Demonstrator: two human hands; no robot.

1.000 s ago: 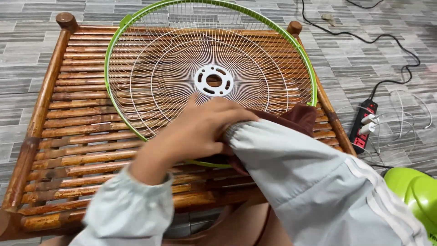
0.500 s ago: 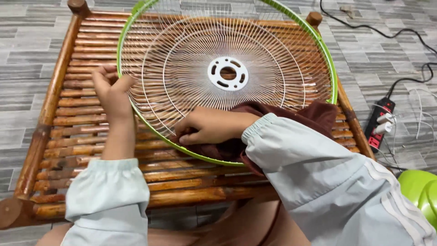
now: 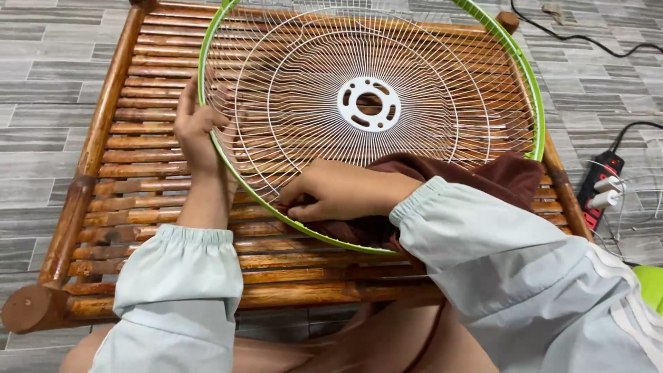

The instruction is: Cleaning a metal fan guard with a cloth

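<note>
Seen from overhead, a round wire fan guard (image 3: 366, 110) with a lime-green rim lies flat on a slatted bamboo surface (image 3: 138, 173) set on grey plank-patterned floor (image 3: 41, 90). The left hand (image 3: 197, 128) curls its fingers over the guard's near-left rim, gripping the green band and the thin wires just inside it. The right hand (image 3: 338, 193) is clenched on a dark maroon cloth (image 3: 476, 179), pressing it against the wires at the guard's near edge; the cloth trails beneath the pale sleeve toward the right.

By its look, the guard should be light for its breadth, a springy cage of fine white wires fanning out from a white plastic hub (image 3: 369, 103) with cut-out slots. The wires would likely flex or bend under hard pressure, so the stiffer green rim seems the safest place to hold, as the left hand does; the hub is the other firm point. The smooth coated wire may slide on the bamboo unless steadied. The cloth is soft and limp and bunches easily in a fist.

A red power strip (image 3: 601, 190) with white plugs sits on the floor at right, well apart from the guard.
</note>
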